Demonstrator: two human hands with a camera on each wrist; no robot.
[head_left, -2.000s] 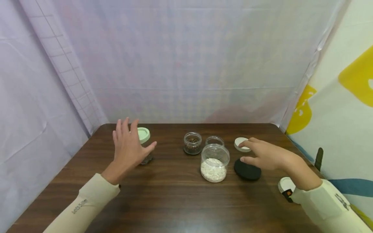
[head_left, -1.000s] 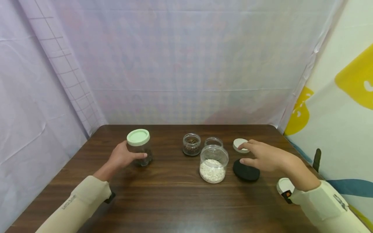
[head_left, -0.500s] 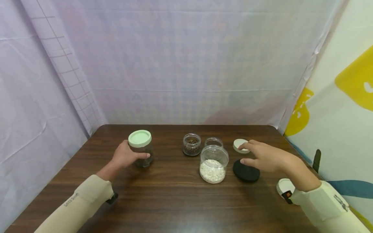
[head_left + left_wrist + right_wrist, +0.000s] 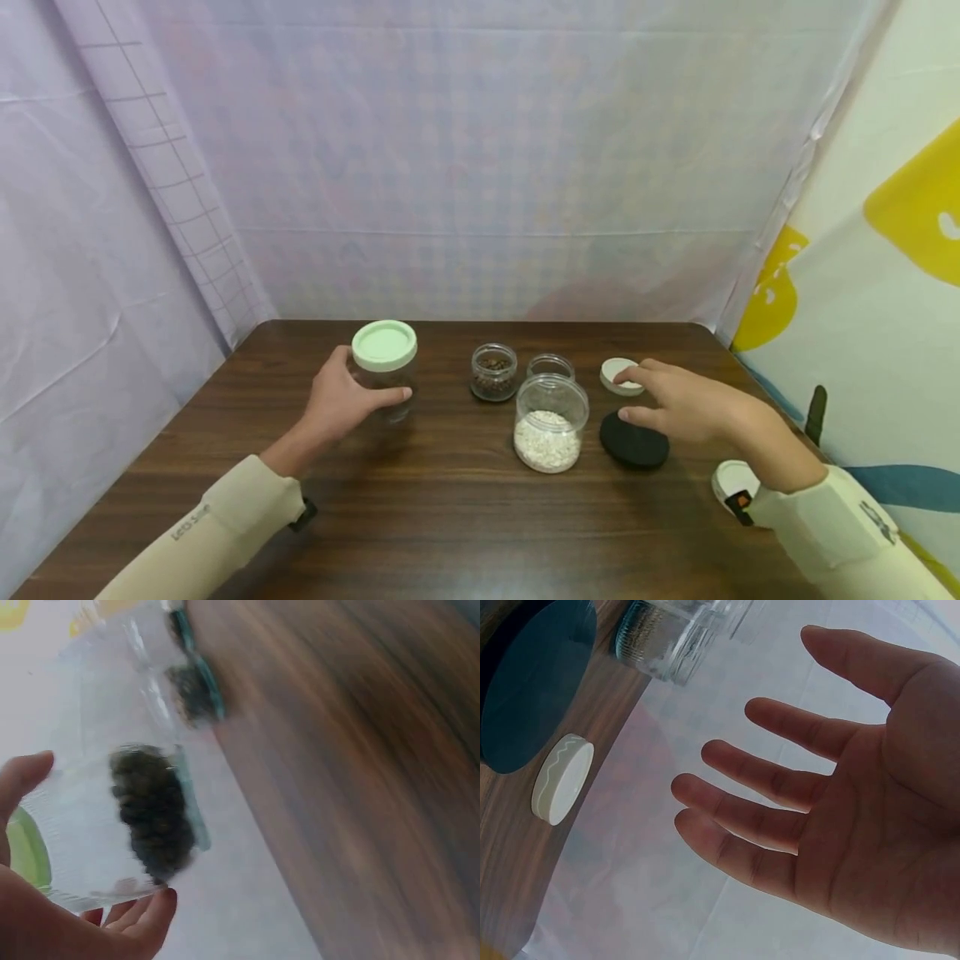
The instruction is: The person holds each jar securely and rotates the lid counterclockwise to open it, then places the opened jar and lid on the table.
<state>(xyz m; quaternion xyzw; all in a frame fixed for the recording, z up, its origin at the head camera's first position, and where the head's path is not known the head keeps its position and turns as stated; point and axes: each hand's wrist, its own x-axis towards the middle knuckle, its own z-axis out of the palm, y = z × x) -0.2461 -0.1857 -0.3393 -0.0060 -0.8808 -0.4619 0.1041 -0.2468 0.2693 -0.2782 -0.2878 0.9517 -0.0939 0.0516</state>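
My left hand (image 4: 345,404) grips a clear jar (image 4: 384,371) with a pale green lid (image 4: 384,344), held a little above the brown table (image 4: 450,517). In the left wrist view the jar (image 4: 127,810) holds a clump of dark bits, with my thumb and fingertips around it. My right hand (image 4: 675,404) hovers open, fingers spread, over a black lid (image 4: 633,442) and next to a white lid (image 4: 617,371). The right wrist view shows the open palm (image 4: 840,817) above the black lid (image 4: 532,682) and white lid (image 4: 561,778).
A wide open jar of white grains (image 4: 551,421) stands mid-table. Behind it are a small jar of dark bits (image 4: 494,372) and a small clear jar (image 4: 551,367). Cloth walls close in the back and sides.
My left hand took hold of the green-lidded jar, then lifted it and moved it to the right. The right hand has stayed in place over the lids.
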